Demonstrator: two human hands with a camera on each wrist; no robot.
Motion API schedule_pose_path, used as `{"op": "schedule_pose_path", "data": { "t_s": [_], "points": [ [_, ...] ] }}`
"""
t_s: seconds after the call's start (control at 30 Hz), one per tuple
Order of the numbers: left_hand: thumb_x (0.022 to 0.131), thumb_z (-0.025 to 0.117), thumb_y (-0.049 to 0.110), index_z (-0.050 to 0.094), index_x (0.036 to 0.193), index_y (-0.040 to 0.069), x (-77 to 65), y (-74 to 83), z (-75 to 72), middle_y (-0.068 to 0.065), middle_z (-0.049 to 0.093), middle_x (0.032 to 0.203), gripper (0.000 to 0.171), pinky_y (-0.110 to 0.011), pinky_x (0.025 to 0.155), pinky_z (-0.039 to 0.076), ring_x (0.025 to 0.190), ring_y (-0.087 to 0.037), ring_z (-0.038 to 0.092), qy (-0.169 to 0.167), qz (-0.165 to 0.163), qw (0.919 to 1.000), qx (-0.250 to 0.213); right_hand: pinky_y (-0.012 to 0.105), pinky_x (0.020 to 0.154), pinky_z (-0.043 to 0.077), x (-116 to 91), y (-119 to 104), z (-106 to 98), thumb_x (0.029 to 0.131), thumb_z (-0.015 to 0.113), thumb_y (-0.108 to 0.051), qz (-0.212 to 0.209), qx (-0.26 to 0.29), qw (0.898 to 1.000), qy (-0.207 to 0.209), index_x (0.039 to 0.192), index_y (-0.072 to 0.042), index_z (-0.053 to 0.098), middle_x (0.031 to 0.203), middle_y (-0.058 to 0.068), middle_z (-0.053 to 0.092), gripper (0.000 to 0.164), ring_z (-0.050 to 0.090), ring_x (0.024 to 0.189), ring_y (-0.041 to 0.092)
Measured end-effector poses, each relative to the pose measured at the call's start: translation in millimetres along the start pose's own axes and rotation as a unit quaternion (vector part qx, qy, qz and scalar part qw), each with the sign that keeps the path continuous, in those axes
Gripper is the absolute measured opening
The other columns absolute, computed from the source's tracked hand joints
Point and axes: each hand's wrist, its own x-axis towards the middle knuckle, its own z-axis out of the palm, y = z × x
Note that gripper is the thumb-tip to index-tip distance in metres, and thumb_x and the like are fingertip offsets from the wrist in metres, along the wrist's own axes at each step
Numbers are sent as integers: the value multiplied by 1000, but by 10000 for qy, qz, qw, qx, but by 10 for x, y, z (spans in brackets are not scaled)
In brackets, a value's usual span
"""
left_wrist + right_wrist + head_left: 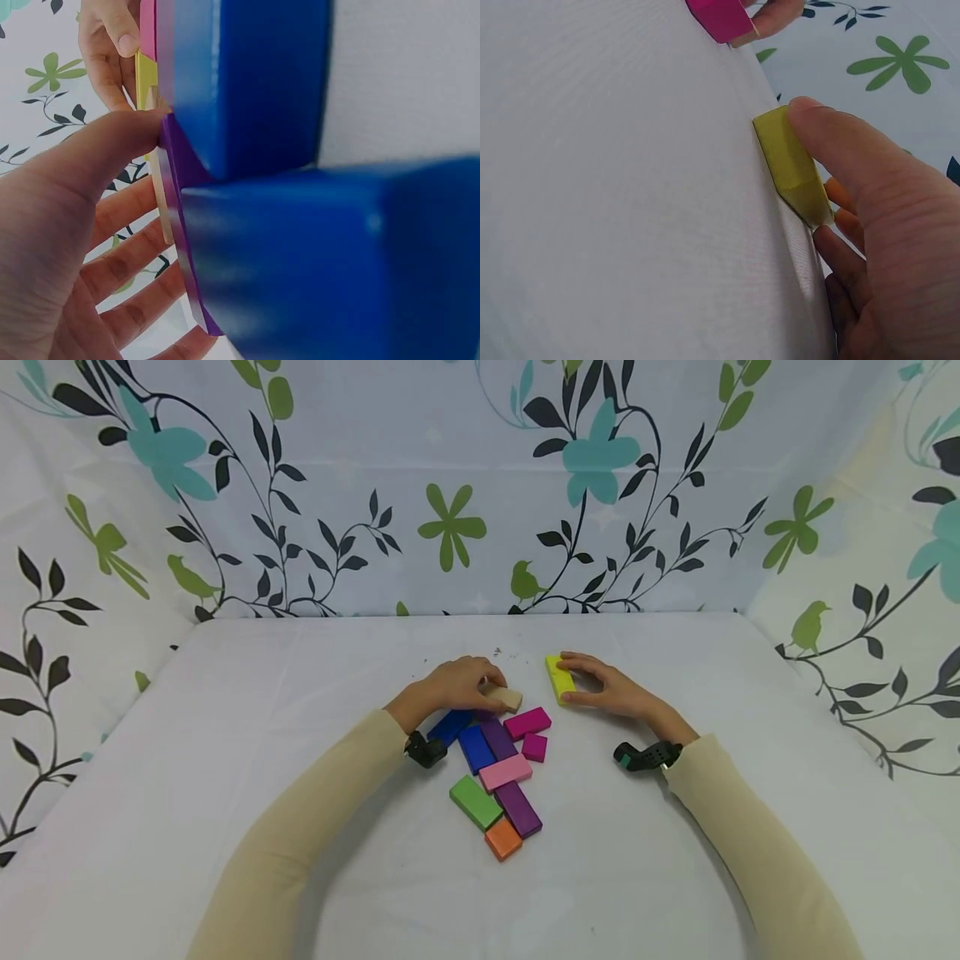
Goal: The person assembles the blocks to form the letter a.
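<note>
My left hand (465, 683) curls over a plain beige wooden block (508, 697), thumb at the near side and fingers beyond. A partly hidden purple block (484, 715) lies just below that hand. In the left wrist view, the thumb tip comes right up to this purple block (178, 157), and two blue blocks (262, 82) fill the foreground. To the right, my right hand (611, 689) pinches a yellow block (558, 679) between thumb and fingers. The right wrist view has the yellow block (786, 157) close over the white cloth, thumb on its upper edge.
Toward me runs a cluster of flat blocks: blue (476, 750), purple (498, 739), pink (506, 772), green (476, 802) and orange (503, 839). Two magenta blocks (527, 722) lie at its right. A patterned curtain (495, 485) rises behind the white table (337, 643).
</note>
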Motion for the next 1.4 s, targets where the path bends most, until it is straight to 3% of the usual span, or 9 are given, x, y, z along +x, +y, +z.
{"op": "schedule_pose_path", "data": {
  "t_s": [0.37, 1.0, 1.23, 1.4],
  "points": [
    [89, 67, 47, 67, 120, 13, 111, 25, 27, -4, 65, 114, 45, -38, 91, 48, 101, -19, 56, 41, 17, 9999, 158, 58, 116, 12, -49, 48, 2, 92, 67, -11, 44, 85, 9999, 52, 143, 4, 42, 157, 21, 24, 59, 16, 146, 38],
    [90, 66, 47, 66, 120, 9, 342, 38, -113, -7, 65, 116, 48, -35, 91, 50, 104, -21, 58, 182, 29, 9994, -288, 56, 117, 12, -53, 64, -13, 92, 67, -13, 125, 108, 9998, 63, 144, 2, 42, 158, 18, 24, 60, 16, 147, 36],
    [91, 65, 46, 65, 123, 7, 423, 19, -172, -7, 64, 116, 50, -36, 91, 49, 102, -22, 56, 320, 148, 9992, -181, 54, 117, 14, 126, 439, 22, 91, 70, -27, 43, -11, 10000, 52, 146, -14, 44, 160, 5, 26, 63, 17, 148, 27],
    [91, 64, 47, 65, 121, 7, 489, 1, -185, -7, 64, 113, 50, -35, 89, 49, 101, -22, 56, 371, 135, 9991, -164, 53, 118, 14, 157, 455, 35, 91, 71, -27, 31, -12, 10000, 49, 146, -14, 45, 160, 5, 26, 62, 16, 148, 26]
  ]
}}
